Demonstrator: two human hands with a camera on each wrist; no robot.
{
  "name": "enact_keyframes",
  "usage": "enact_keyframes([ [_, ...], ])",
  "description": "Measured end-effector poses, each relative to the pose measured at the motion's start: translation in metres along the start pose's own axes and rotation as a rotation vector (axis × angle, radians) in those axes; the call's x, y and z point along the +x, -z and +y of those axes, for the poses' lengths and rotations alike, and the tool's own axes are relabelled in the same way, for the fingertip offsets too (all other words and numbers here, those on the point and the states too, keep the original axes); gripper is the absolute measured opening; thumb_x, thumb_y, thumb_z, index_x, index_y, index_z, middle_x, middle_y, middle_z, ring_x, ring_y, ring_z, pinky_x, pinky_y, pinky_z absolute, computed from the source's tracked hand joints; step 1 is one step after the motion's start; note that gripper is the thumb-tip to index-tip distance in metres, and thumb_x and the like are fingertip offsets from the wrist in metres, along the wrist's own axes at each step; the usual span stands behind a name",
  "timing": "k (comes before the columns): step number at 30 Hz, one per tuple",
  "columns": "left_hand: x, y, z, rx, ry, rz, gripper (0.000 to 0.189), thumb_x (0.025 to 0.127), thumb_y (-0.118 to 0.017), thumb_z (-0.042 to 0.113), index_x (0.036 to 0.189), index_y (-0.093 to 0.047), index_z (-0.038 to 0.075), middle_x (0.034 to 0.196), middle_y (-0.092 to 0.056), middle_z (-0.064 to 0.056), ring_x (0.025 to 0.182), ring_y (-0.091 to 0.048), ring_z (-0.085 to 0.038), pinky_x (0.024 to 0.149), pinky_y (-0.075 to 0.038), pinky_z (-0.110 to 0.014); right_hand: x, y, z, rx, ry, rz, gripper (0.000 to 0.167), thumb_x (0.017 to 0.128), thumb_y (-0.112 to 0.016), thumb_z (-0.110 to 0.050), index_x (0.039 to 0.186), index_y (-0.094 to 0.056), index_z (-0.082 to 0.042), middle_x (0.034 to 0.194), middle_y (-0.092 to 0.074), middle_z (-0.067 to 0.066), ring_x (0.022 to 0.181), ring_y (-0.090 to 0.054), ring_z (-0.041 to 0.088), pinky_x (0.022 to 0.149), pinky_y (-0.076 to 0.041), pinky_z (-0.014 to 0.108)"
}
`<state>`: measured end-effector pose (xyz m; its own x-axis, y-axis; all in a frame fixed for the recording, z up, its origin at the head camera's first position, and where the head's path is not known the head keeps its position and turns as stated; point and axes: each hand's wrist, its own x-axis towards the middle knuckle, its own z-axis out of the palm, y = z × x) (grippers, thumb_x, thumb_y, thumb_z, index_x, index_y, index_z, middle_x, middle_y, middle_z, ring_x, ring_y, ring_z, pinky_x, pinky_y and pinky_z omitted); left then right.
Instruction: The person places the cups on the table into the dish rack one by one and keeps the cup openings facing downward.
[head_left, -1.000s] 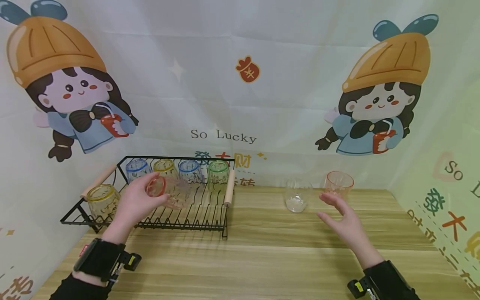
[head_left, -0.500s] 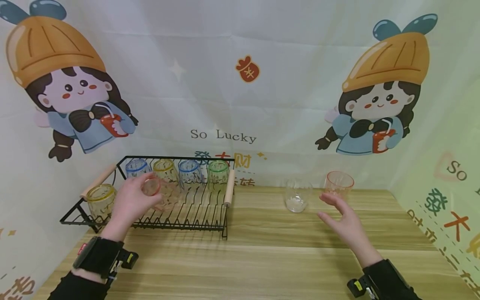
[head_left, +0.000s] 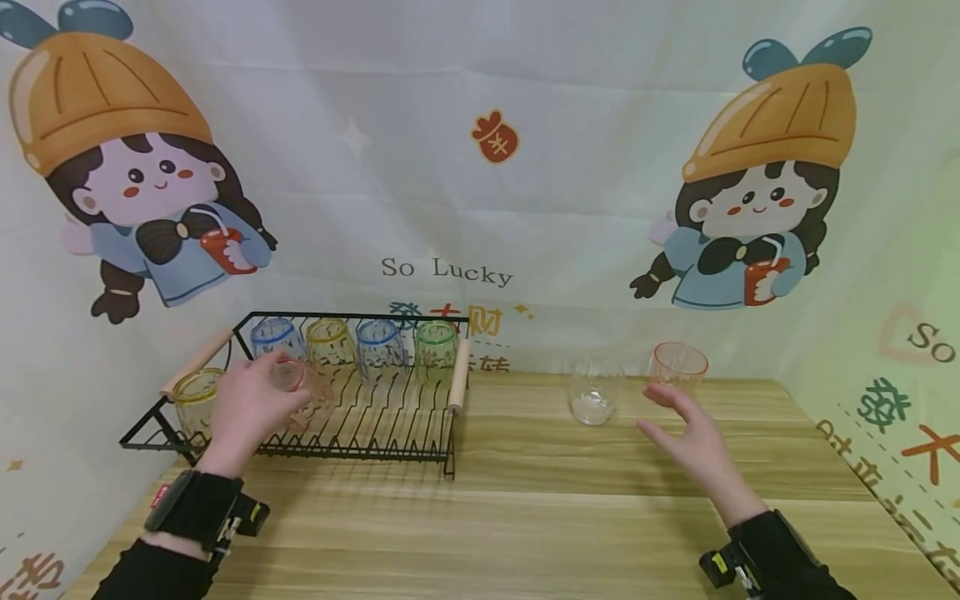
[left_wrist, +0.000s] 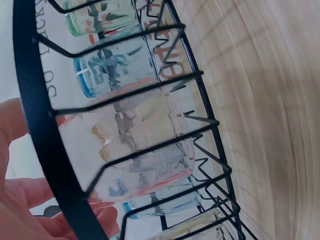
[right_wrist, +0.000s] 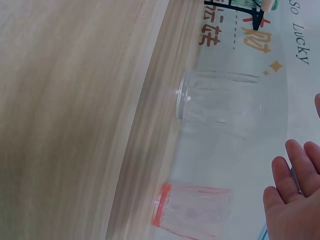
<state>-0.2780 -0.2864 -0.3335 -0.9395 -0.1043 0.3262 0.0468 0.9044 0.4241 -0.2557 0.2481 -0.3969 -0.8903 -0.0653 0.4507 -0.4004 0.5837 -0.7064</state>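
My left hand grips a clear glass with a pinkish-red tint near its base, over the front of the black wire dish rack. Thin rack bars cross in front of this glass in the left wrist view; whether it rests on the wires I cannot tell. Left of it, partly behind the hand, is a yellow-tinted glass. My right hand is held above the table with fingers apart, holding nothing. Nearest to it are a red-rimmed glass, partly covered by the fingers, and a colourless glass.
Along the rack's back row are a blue glass, a yellow glass, another blue glass and a green glass. Wooden handles flank the rack. A printed cloth hangs behind the wooden table.
My left hand has moved left and slightly down with the pinkish glass, closer to the front yellow glass. The right hand has stayed almost still.
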Motion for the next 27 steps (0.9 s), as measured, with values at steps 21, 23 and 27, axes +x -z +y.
enact_keyframes([
  [21, 0.000, -0.003, -0.012, 0.060, 0.021, -0.021, 0.074, 0.086, -0.069, 0.036, 0.140, -0.045, -0.008, 0.124, -0.045, -0.041, 0.115, -0.038, -0.056, 0.093, -0.035, -0.070, 0.014, 0.004, 0.003, -0.067, 0.010, 0.023, 0.049, 0.087, -0.075, -0.008, 0.130, -0.056, 0.007, 0.129, -0.058, 0.027, 0.120, -0.051, 0.044, 0.102, -0.039, 0.058],
  [23, 0.001, -0.003, -0.011, 0.064, 0.016, -0.020, 0.072, 0.086, -0.069, 0.036, 0.139, -0.046, -0.007, 0.123, -0.046, -0.040, 0.114, -0.038, -0.056, 0.094, -0.035, -0.070, 0.015, 0.004, 0.005, -0.073, 0.015, 0.023, 0.049, 0.087, -0.075, -0.008, 0.130, -0.056, 0.007, 0.129, -0.058, 0.027, 0.120, -0.051, 0.044, 0.102, -0.039, 0.058],
  [27, 0.002, -0.004, -0.011, 0.077, -0.002, -0.019, 0.068, 0.085, -0.070, 0.037, 0.134, -0.050, -0.006, 0.116, -0.051, -0.037, 0.109, -0.041, -0.054, 0.092, -0.035, -0.070, 0.019, 0.005, 0.006, -0.065, -0.006, -0.005, 0.050, 0.089, -0.073, -0.009, 0.133, -0.054, 0.007, 0.133, -0.055, 0.028, 0.124, -0.048, 0.045, 0.105, -0.036, 0.061],
])
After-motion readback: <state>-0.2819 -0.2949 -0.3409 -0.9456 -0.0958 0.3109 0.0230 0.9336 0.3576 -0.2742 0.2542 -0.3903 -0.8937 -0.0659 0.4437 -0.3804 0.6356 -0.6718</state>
